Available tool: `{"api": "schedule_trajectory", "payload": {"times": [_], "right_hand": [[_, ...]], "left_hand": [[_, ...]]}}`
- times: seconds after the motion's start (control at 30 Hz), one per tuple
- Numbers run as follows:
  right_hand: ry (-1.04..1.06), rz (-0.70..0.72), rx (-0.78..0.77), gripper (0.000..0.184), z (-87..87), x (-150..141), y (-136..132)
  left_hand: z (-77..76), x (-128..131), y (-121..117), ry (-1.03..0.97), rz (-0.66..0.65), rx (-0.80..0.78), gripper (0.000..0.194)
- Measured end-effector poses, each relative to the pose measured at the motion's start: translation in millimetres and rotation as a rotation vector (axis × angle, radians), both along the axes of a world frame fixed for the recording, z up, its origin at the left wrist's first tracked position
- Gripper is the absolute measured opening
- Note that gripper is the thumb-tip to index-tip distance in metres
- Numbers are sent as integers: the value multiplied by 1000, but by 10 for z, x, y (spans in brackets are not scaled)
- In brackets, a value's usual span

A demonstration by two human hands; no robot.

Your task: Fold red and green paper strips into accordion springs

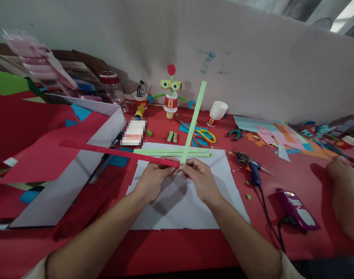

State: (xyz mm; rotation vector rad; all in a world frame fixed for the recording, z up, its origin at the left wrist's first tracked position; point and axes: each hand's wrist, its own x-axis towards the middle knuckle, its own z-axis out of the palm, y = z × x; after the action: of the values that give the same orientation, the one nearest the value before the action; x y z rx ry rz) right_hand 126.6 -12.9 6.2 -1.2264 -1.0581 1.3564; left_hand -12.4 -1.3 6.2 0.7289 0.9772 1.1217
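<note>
I have both hands meeting over the white sheet [177,201] near the middle of the bench [281,178]. My left hand [153,176] pinches the near end of the red paper strip [115,152], whose long axis runs off left and slightly far. My right hand [198,176] pinches the near end of the green paper strip [194,120], which rises far and a little right. The two ends touch between my grips, crossing almost square. Spare green strips [171,153] lie just beyond. A stack of paper cups [217,112] lies tipped farther back; I cannot see inside.
</note>
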Motion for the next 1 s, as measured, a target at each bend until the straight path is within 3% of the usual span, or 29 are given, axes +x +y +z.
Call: {"api": "schedule_trajectory", "payload": {"times": [0.6,1.0], "right_hand": [[-25,-51,-3,11,-90,-21,28],[-31,-67,2,13,-121,-50,36]], "left_hand": [[-112,38,-1,-152,32,-172,11],[-113,38,-16,-87,-54,-61,20]]}}
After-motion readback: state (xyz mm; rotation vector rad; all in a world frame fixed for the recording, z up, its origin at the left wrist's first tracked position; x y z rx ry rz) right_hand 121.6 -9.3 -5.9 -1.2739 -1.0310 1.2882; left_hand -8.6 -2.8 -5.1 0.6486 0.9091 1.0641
